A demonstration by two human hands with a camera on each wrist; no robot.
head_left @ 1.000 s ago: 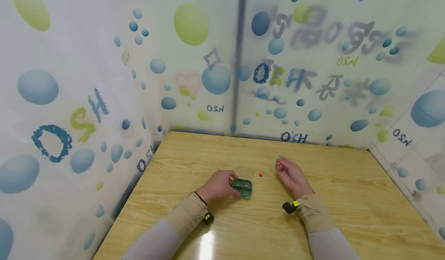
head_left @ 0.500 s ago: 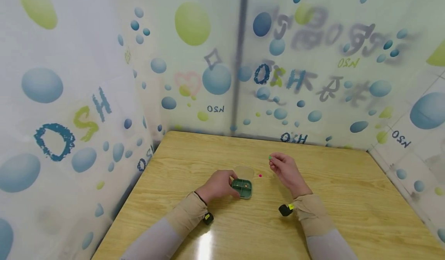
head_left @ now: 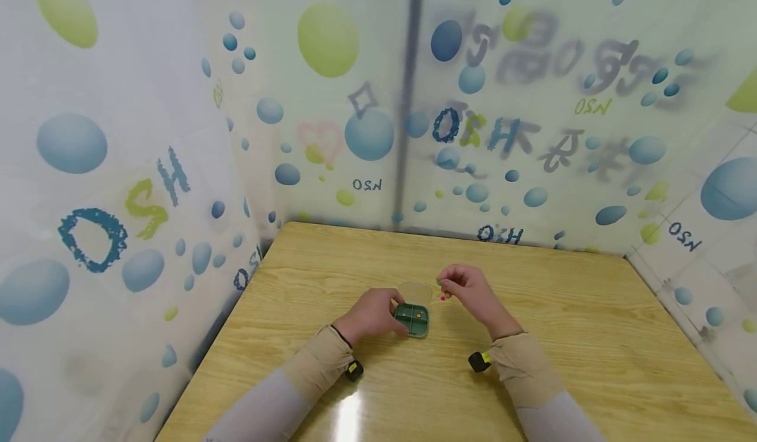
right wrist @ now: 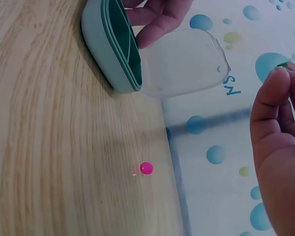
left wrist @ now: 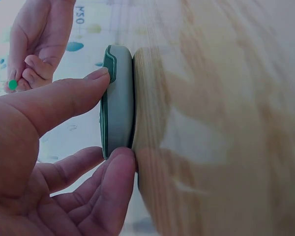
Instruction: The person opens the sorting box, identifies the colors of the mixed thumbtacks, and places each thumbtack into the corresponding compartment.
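A small green pill box (head_left: 412, 321) with divided compartments lies on the table, its clear lid (right wrist: 187, 64) swung open toward the far side. My left hand (head_left: 369, 314) holds the box from its left, thumb at the near edge and fingers at the far edge. One tiny orange-brown piece (head_left: 419, 315) shows in the far right compartment. Between thumb and fingertip my right hand (head_left: 473, 293) pinches a small round green piece (left wrist: 13, 84), up above the table to the right of the lid. A bright pink round piece (right wrist: 146, 168) lies on the table just below that hand.
The wooden table (head_left: 591, 337) reaches back to a patterned curtain (head_left: 508, 166), with another curtain side on the left. Each wrist carries a small black camera, such as the right one (head_left: 479, 362). In the right wrist view a faint small mark (right wrist: 134, 173) sits beside the pink piece.
My right hand has moved left with the green piece, from farther right to close by the open lid and the pink piece. The left hand and pill box have stayed put.
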